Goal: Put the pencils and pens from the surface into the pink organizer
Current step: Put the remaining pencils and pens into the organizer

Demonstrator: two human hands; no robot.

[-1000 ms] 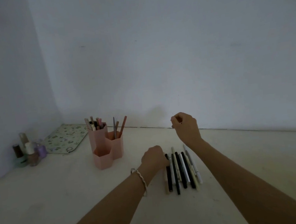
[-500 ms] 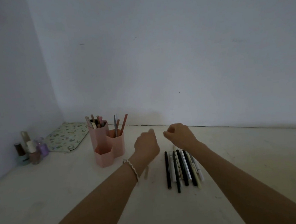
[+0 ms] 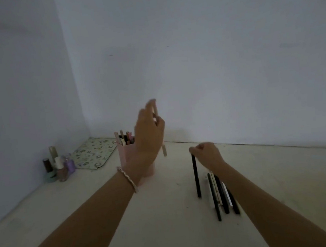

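pens (image 3: 221,194) lie in a tight row on the pale counter (image 3: 168,232), side by side and touching, partly under the right forearm. they look thin, light and stiff, with smooth barrels that would probably roll or slip, so a pinch near one end seems the surest hold. the right hand (image 3: 209,154) does just that: its fingers are pinched on the top of a black pen (image 3: 196,178), tipped up with its lower end at or near the counter, just left of the row. the left hand (image 3: 149,136) is raised in front of the pink organizer (image 3: 126,156), its fingers curled round a pale pen (image 3: 164,152) whose lower end hangs below the palm; the hand is blurred, so the exact grip is hard to read.

the organizer already bristles with pens in its tall cell, and the hand hides its other cells. open counter lies between row and organizer. nail polish bottles (image 3: 59,167) and a patterned mat (image 3: 93,154) sit well apart in the left corner, and the wall (image 3: 211,59) runs close behind.
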